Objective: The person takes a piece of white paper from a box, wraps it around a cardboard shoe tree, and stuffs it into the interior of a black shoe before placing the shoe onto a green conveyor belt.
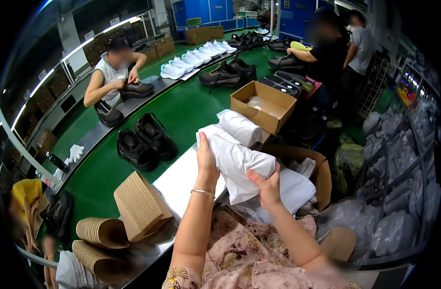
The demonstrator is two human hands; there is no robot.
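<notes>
A worker's right hand (268, 187) grips the near end of a white paper-wrapped bundle (235, 156), the left hand (207, 156) closed around its far end, its long axis slanting between them; beyond lie another paper-wrapped roll (243, 128) and an open cardboard box (251, 111).

Beyond our fingers (255, 177) we see a long green surface (182, 103) curving away, edged on its far side by a grey strip (146, 102). Just left of them, a white top (182, 176) catches the glare. Far ahead of them stand blue cabinets (210, 12). Well off to their left, we find slanting light tubes (77, 50) and a pale pillar (72, 29). To their right rises a tubular rack (398, 253); farther back we glimpse green floor (385, 98).
</notes>
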